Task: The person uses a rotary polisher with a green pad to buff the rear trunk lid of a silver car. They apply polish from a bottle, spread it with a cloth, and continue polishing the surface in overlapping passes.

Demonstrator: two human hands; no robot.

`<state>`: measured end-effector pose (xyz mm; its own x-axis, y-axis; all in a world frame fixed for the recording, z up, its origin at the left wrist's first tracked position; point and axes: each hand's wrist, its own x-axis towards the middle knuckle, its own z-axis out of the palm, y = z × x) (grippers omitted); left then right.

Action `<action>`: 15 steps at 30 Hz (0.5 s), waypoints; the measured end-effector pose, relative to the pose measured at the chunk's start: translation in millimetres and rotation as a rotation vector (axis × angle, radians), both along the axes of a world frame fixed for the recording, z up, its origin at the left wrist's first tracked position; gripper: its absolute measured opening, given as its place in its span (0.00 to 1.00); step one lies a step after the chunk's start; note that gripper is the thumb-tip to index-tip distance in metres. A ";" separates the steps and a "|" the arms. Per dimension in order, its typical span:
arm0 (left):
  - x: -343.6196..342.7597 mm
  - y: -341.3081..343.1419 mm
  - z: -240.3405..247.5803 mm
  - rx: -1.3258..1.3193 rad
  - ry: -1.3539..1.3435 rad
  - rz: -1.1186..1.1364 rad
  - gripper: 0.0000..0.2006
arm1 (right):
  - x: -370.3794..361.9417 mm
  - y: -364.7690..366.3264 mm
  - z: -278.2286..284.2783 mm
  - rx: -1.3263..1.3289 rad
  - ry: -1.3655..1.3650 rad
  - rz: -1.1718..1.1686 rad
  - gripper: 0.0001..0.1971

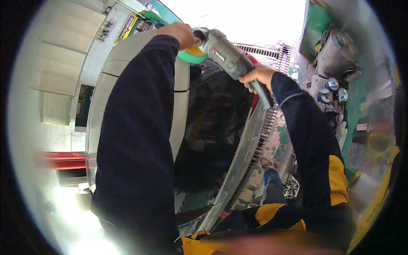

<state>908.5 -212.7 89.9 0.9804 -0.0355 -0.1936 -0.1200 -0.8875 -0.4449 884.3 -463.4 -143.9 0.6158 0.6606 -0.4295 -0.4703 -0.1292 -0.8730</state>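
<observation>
A grey power polisher point(229, 59) is held out over the car in both my hands. Its round green pad point(193, 57), with a yellow layer behind it, is at or just above the light-coloured car body point(180, 114); whether they touch I cannot tell. My left hand point(180, 35) is closed round the dark front handle beside the tool's head. Farther right, my right hand point(257, 76) grips the rear handle, whose dark end point(265, 100) points down toward me. Dark window glass point(212, 131) of the car lies below the tool.
A slotted floor grating point(272, 53) runs along the car's right side. At the right stand a large grey drum point(335, 53) and several small round containers point(332, 84). My leg point(273, 187) shows below, beside the car. Red bars point(63, 162) are at the left wall.
</observation>
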 end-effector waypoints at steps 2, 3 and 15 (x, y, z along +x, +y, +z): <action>-21.1 -21.9 -3.2 0.089 0.057 -0.047 0.31 | -36.4 0.2 -20.0 0.086 0.071 -0.010 0.16; -31.4 -30.8 -3.6 0.135 0.088 -0.051 0.29 | -56.1 0.6 -28.1 0.133 0.072 -0.014 0.17; -252.4 -28.1 20.5 -0.068 0.100 0.037 0.23 | -233.6 -16.5 -7.9 0.038 -0.213 0.066 0.18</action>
<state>656.2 -240.8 110.4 0.9571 -0.0155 -0.2892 -0.1271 -0.9197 -0.3714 650.6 -480.0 -151.8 0.6445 0.7161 -0.2680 -0.2660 -0.1186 -0.9566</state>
